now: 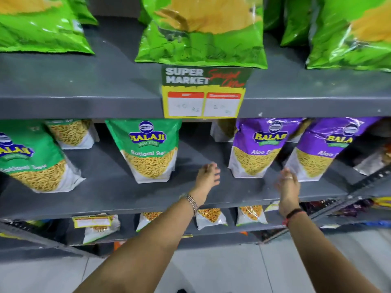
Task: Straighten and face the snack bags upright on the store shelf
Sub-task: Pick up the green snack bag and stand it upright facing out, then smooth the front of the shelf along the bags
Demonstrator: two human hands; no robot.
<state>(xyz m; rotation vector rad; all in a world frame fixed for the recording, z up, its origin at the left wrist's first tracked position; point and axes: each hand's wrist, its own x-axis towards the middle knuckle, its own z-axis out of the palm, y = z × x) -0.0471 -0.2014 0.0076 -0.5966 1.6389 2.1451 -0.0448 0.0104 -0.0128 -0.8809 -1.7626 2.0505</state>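
Two purple Aloo Sev bags stand upright on the grey middle shelf [118, 197]: one [256, 146] right of centre, another [321, 149] further right. A green Ratlami Sev bag [150, 151] stands at centre and a second green bag [31, 159] leans at far left. My left hand [208, 175] hovers over the bare shelf between the centre green bag and the first purple bag, fingers apart, holding nothing. My right hand [287, 183] is spread open just below the gap between the two purple bags, touching neither as far as I can see.
More sev bags [69, 134] stand deeper on the shelf. Large green chip bags [201, 30] sit on the shelf above, with a yellow price tag [203, 96] on its edge. Small packets [250, 215] fill the shelf below. A slanted metal rack rail [359, 191] runs at right.
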